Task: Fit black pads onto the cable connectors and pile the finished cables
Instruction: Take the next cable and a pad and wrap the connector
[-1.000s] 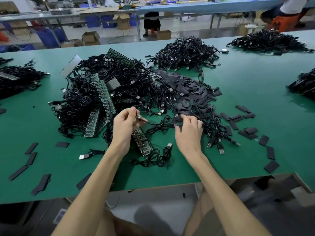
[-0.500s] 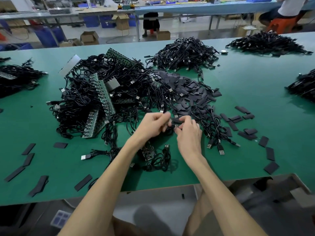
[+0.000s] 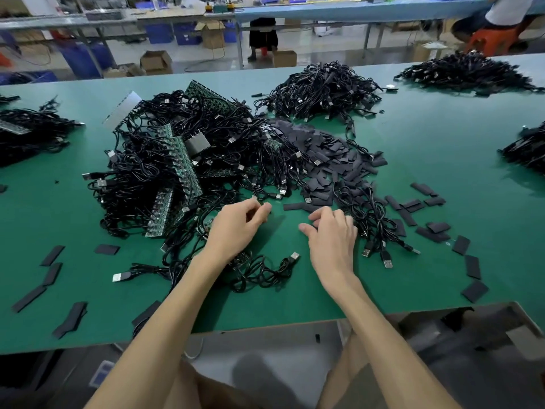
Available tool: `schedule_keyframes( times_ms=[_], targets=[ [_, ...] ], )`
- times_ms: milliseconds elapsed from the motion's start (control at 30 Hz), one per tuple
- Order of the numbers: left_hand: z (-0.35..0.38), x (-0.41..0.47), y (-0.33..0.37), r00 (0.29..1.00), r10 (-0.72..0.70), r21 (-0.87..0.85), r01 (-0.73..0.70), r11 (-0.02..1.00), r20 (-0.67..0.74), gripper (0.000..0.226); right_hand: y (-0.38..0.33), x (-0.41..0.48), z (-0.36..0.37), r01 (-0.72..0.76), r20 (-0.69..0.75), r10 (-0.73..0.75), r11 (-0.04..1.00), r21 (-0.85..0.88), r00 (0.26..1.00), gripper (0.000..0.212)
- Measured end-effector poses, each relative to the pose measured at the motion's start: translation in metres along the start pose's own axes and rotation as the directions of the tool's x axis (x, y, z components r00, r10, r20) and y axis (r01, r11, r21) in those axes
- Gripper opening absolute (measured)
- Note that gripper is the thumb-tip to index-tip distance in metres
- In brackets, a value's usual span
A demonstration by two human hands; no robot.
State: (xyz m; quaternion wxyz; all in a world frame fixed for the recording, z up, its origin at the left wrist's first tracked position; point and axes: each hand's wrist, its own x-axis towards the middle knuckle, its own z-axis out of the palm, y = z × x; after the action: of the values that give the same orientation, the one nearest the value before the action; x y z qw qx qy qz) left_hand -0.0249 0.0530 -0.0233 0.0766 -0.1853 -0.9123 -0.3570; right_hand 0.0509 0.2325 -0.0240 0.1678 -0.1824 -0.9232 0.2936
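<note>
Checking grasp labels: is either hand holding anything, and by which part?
Cannot be told: curled fingertips of the left hand hide any pinch; the right hand shows nothing held.

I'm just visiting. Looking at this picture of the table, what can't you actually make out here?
1. Head view: whether the left hand holds anything; its own curled fingers cover the spot.
2. Head view: what the right hand touches; its back hides the fingertips.
3. Head view: the far cable pile is too small to tell whether pads are fitted.
4. Head view: the seated person is cut off by the top edge.
</note>
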Motion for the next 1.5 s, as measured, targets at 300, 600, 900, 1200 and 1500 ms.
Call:
schedule_keyframes(
  times_ms=[300, 600, 900, 1200, 1500],
  targets=[
    [0.005, -0.007, 0.005, 0.982, 0.188, -0.049, -0.187, 0.981, 0.034, 0.026, 0.002, 0.002, -0.004, 0.013, 0.028, -0.039, 0.78, 0.625, 0.999, 0.02],
    [0.005, -0.011, 0.011, 0.95, 0.272, 0.056, -0.283, 0.957, 0.151, 0.015, 0.001, 0.001, -0.003, -0.034, 0.195, -0.158, 0.687, 0.726, 0.968, 0.015],
    [0.002, -0.011, 0.012, 0.943, 0.235, -0.136, -0.208, 0.969, 0.233, 0.01, 0.001, 0.002, 0.002, 0.09, 0.187, -0.246, 0.799, 0.594, 0.951, 0.011],
    [-0.002, -0.01, 0.014, 0.943, 0.209, -0.332, -0.116, 0.936, 0.258, 0.014, 0.001, 0.001, 0.003, 0.154, 0.206, -0.327, 0.8, 0.581, 0.922, 0.008],
    [0.002, -0.009, 0.011, 0.944, 0.168, -0.356, -0.058, 0.933, 0.285, 0.013, 0.0, -0.001, -0.002, 0.099, 0.203, -0.304, 0.744, 0.661, 0.931, 0.03]
  ],
)
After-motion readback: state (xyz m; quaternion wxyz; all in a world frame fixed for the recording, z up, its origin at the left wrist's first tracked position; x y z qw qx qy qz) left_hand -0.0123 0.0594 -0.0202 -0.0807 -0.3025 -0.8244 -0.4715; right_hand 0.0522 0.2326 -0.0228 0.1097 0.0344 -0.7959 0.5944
